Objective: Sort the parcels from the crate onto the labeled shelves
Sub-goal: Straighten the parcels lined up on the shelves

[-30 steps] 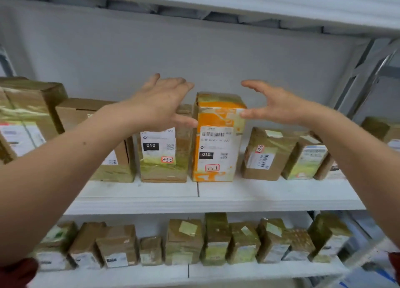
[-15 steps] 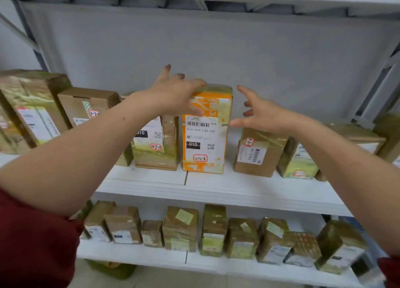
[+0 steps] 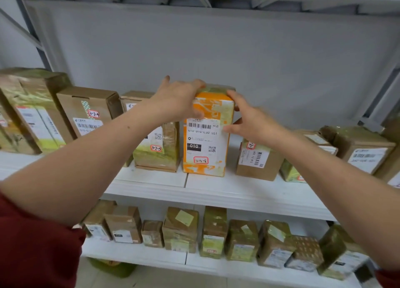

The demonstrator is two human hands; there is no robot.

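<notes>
An orange and white parcel (image 3: pixel 205 145) stands upright on the upper white shelf (image 3: pixel 216 190), with a barcode label, a black "010" tag and a red-framed sticker facing me. My left hand (image 3: pixel 177 99) grips its top left corner, fingers over the top edge. My right hand (image 3: pixel 249 119) holds its right side, thumb on the front label and fingers round the upper right edge. Brown parcel "3-2-5" (image 3: pixel 158 149) stands just to its left, behind my left forearm.
More taped brown parcels line the upper shelf: "3-2-4" (image 3: pixel 86 112) at left, another (image 3: pixel 257 160) just right of the orange one. A lower shelf (image 3: pixel 151 255) holds a row of several small parcels. A grey back panel closes the rack.
Both hands were spread apart above the orange parcel; they have closed in and now hold its top and sides. The camera view has shifted closer and lower.
</notes>
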